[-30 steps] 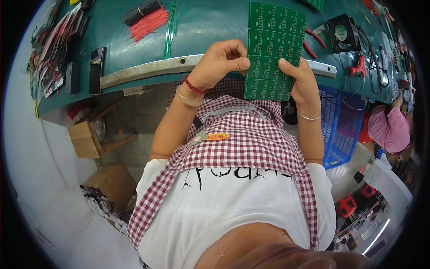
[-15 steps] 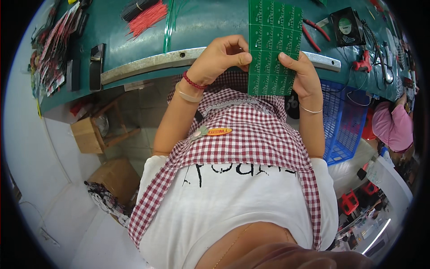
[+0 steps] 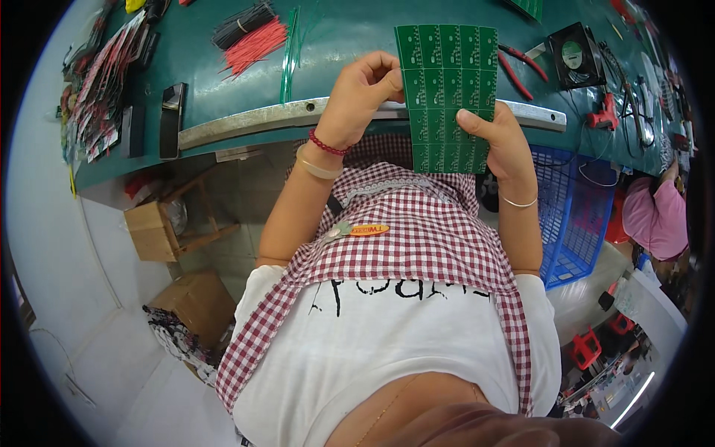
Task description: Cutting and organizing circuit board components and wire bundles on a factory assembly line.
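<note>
A green printed circuit board panel [image 3: 447, 89], divided into a grid of small boards, is held up above the table's near edge. My right hand [image 3: 508, 141] grips its lower right side, thumb across the front and the other fingers behind. At the panel's upper left edge, my left hand [image 3: 359, 97] is closed with curled fingers. Its fingertips are partly covered by the panel, so I cannot make out what they pinch.
A metal bar [image 3: 246, 124] runs along the table's near edge. On the green table lie red wires [image 3: 255, 46], black wires [image 3: 242, 24], green wires [image 3: 288, 67], red-handled pliers [image 3: 515, 73] and a black fan [image 3: 576, 54]. A blue crate [image 3: 570, 216] stands below at right.
The panel has tilted, and its whole top edge has come into view. My left thumb has moved up from the front of its left edge. The right hand keeps its grip.
</note>
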Available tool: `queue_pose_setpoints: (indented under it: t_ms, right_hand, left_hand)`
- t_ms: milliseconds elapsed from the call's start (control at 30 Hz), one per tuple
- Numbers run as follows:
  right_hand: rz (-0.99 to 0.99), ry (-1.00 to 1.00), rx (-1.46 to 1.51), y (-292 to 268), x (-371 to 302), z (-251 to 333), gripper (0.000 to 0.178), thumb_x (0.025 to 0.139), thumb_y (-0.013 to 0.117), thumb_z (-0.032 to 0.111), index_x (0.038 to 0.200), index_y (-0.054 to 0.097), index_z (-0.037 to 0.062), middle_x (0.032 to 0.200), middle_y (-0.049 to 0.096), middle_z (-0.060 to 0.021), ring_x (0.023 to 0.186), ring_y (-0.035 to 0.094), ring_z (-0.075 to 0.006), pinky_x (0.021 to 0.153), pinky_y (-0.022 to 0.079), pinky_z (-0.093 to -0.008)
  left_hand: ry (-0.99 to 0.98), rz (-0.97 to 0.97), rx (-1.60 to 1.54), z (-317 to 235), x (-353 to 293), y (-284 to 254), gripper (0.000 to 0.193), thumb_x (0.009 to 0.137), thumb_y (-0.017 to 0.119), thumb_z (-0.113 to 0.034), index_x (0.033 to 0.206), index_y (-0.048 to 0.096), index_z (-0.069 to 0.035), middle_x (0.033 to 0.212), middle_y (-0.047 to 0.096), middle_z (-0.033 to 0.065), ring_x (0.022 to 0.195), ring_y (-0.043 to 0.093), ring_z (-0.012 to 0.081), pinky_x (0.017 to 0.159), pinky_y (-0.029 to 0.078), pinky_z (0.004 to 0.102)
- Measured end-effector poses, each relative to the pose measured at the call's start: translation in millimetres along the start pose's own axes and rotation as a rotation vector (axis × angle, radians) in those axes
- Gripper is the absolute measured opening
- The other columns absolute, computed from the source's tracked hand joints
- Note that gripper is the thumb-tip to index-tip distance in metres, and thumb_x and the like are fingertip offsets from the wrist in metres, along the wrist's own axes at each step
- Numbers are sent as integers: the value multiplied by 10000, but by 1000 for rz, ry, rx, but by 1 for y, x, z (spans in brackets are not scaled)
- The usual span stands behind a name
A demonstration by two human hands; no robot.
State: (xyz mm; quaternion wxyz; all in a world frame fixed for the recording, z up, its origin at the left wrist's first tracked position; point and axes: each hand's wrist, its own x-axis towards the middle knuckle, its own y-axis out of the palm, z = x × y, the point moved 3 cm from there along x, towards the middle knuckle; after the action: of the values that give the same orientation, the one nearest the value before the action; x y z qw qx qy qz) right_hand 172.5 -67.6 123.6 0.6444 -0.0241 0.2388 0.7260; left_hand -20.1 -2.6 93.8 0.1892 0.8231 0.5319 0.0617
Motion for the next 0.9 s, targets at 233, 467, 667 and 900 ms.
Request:
queue_pose_setpoints:
  t_ms: [233, 467, 667, 900]
  right_hand:
    - [3, 11, 31, 2, 2, -3, 262, 838, 648, 125, 1040, 606, -36, 961, 654, -84, 819, 620, -126, 746, 495, -256]
    - [42, 20, 57, 7, 11, -9, 265, 842, 643, 123, 1051, 601, -35, 968, 652, -85, 829, 620, -128, 753, 499, -259]
    - [42, 70, 73, 12, 22, -16, 288, 844, 642, 123, 1072, 588, -43, 986, 646, -107, 839, 619, -147, 764, 506, -278]
    - [49, 91, 39, 13, 26, -15, 285, 842, 641, 121, 1068, 588, -45, 983, 642, -103, 848, 613, -156, 786, 491, -285]
  left_hand:
    - [-73, 28, -254, 1, -7, 2, 183, 921, 559, -207, 980, 557, -34, 934, 594, 10, 858, 569, 101, 797, 482, 279]
    - [-6, -56, -269, 3, -5, 9, 163, 961, 466, -187, 1001, 512, -35, 931, 569, 8, 856, 546, 92, 814, 452, 259]
    - [-3, -4, -357, -1, -2, 6, 152, 972, 431, -192, 985, 500, -56, 929, 558, 2, 845, 533, 87, 809, 440, 256]
    - [124, -120, -31, 1, 2, -10, 187, 981, 430, -240, 944, 486, -65, 802, 504, -22, 738, 471, 59, 680, 409, 218]
